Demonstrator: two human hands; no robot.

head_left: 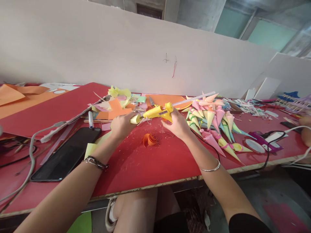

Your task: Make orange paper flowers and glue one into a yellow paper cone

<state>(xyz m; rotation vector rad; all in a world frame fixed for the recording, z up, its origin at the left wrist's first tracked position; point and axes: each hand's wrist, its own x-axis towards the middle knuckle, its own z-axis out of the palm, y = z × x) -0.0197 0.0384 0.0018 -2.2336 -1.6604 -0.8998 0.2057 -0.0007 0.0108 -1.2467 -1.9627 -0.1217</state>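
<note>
In the head view, my right hand (178, 124) grips a yellow hot glue gun (157, 112) by its handle, with a long clear glue stick (191, 98) jutting out of its back. The gun's nozzle points left, at a rolled piece of pale yellow paper (135, 119). My left hand (122, 126) is closed around that paper roll, whose end shows past the fingers. On the red table below both hands lies a curled orange paper strip (150, 139). Under my left forearm is more pale yellow paper (90, 149).
Several pastel paper cones (213, 116) are heaped at the right. A black phone (66, 155) and a marker (90, 119) lie at the left. Paper scraps (116, 108) and scissors (151, 101) are behind my hands. Cables cross both sides. Another person's hand (305, 126) shows at the right edge.
</note>
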